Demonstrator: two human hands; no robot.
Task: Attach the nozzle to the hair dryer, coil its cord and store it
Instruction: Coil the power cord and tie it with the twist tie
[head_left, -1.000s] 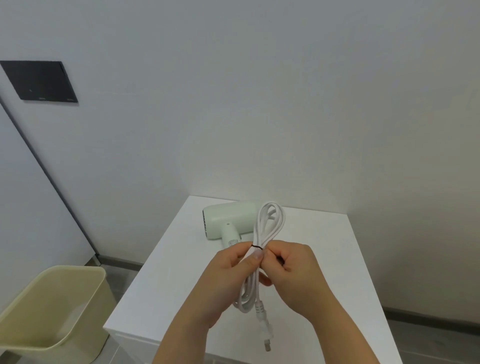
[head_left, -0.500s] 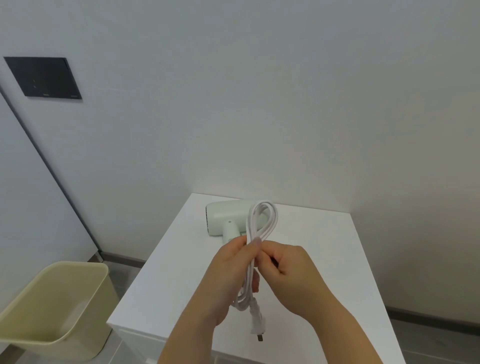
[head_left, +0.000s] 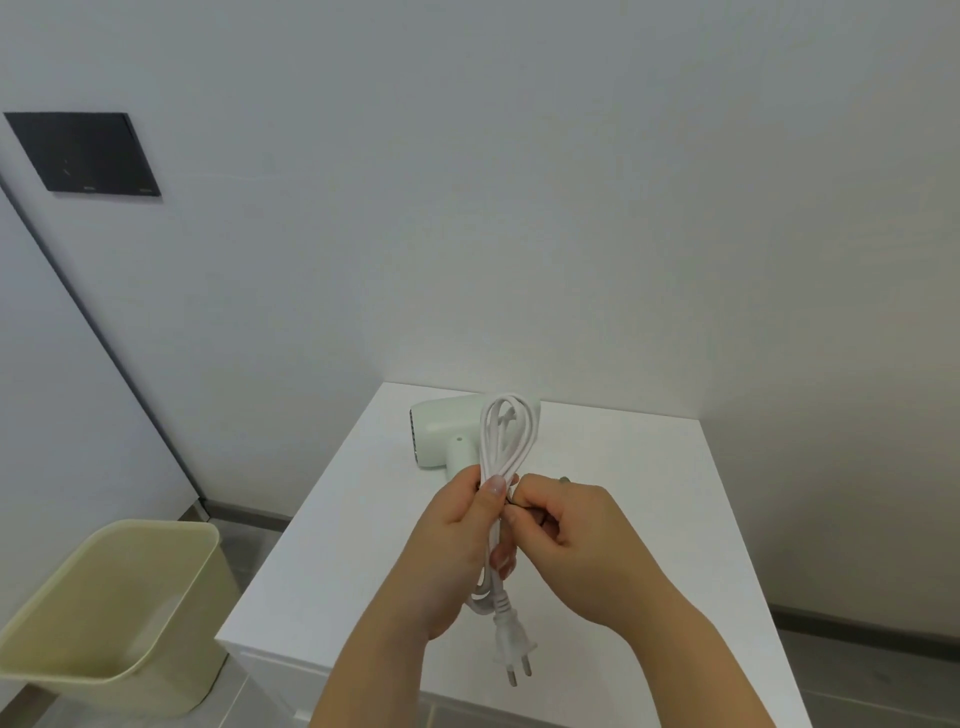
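White table fills the frame, pale hair dryer lying at its far edge. Above the tabletop, the left hand grips the folded cord mid-bundle, plug dangling below. The right hand pinches a thin dark tie at the waist. Coiling's nearly finished; securing that tie looks next, then storing.

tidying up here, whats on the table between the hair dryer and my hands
Nothing rests there. In the head view, only the upper loops of the coiled cord, held up by the left hand and right hand, cross before the hair dryer.
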